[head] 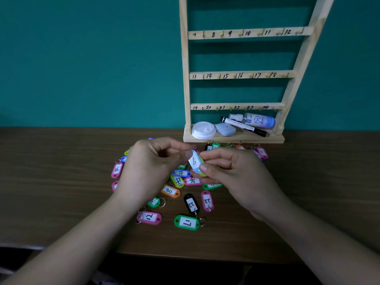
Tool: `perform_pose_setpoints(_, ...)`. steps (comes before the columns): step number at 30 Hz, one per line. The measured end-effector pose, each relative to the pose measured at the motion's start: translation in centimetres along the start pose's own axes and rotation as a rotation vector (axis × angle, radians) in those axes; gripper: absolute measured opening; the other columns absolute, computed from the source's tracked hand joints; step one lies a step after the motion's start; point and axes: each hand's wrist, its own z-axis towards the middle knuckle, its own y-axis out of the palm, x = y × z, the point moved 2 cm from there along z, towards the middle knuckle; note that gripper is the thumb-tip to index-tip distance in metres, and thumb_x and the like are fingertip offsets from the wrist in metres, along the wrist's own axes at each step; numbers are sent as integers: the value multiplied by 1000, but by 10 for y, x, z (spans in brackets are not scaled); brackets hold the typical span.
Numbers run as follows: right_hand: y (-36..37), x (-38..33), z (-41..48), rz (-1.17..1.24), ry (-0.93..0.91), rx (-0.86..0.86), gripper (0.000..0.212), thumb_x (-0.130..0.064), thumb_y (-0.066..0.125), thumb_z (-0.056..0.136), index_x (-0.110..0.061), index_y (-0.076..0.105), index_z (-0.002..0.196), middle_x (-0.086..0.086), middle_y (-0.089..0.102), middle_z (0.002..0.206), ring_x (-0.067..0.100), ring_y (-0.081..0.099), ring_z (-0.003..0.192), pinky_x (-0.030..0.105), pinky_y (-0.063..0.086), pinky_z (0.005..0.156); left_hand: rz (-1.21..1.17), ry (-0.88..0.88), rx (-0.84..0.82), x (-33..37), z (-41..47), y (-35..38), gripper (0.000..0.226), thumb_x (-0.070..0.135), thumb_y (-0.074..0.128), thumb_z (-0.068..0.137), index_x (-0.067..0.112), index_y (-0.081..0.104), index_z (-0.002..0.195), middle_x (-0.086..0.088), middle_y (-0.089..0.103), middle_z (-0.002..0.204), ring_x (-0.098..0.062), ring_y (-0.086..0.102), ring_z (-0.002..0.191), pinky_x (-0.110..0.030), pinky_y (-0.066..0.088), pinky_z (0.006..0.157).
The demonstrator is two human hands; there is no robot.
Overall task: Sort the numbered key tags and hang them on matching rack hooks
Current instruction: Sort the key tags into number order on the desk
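At the centre of the frame, the curled fingers (183, 156) of the left hand (152, 167) and right hand (232, 173) pinch a pale blue tag (195, 161) marked 6 from either side. It is held above the loose tags (170, 191) scattered on the tabletop (61, 182). The wooden rack (185, 79) stands at the upper right.

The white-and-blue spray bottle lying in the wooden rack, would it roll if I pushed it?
The white-and-blue plastic spray bottle looks round and lies sideways, so it would probably roll. The black-and-white marker pen in front would likely block it.
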Motion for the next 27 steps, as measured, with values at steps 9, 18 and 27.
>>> perform_pose_setpoints(9, 2, -4, 2, -3, -27, -18, 28, -11, 71, 99, -19, 74, 125, -6, 81, 110, 15, 80, 89, 24, 62, 71, -189, -141, -1, 1, 2, -1, 5, 16, 80, 91, 18, 84, 93, -5, 80, 83, -12, 74, 78, -16, 53, 67)
perform_pose_setpoints(18, 2, -1, 1, -24, -34, 19, 26, -7, 77, 94, -17, 75, 118, 0, 82, 102, 16, 80, 86, 29, 65, 78, -31, -13, 46, -2, -4, 11, 6, 19, 84, 89, 23, 82, 94, 8, 80, 83, -7, 76, 81, -22, 60, 76)
perform_pose_setpoints(27, 2, -4, -3, -262, -160, 100, 12, -18, 77, 97, -26, 77, 105, -17, 80, 96, -4, 75, 89, 16, 60, 79, -51, 20, 42, -5, -4, 19, 9, 18, 87, 85, 21, 82, 92, 7, 80, 84, -13, 77, 82, -34, 63, 81)
